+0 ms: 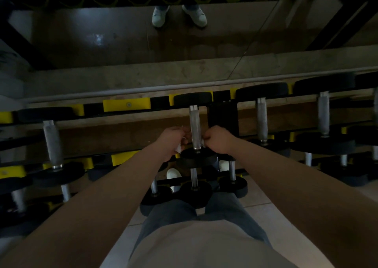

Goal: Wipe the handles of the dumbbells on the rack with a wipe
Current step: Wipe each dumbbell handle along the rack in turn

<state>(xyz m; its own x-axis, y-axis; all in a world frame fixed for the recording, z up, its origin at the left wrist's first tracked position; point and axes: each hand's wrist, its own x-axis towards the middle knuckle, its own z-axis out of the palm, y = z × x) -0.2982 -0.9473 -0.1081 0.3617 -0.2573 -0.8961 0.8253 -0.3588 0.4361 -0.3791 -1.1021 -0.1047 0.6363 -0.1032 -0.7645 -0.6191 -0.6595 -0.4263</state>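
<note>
No legible text, labels or numbers.

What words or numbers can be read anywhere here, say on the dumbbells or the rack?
No text can be read anywhere in this dim view.
On the dumbbell heads: dark, no numbers show.
On the yellow cradles: no label shows.
On the wipe: plain white, no print shows.

A dim mirror (122,39) ran along the wall ahead, showing a reflected pair of pale shoes (178,15). Beneath it lay a thin grey rail (122,91) along a worn ledge (143,75). Nearer the camera were grey trousers (173,214), a light shirt (194,247) and one white shoe (173,174) — all above pale floor tiles (257,198).
</note>
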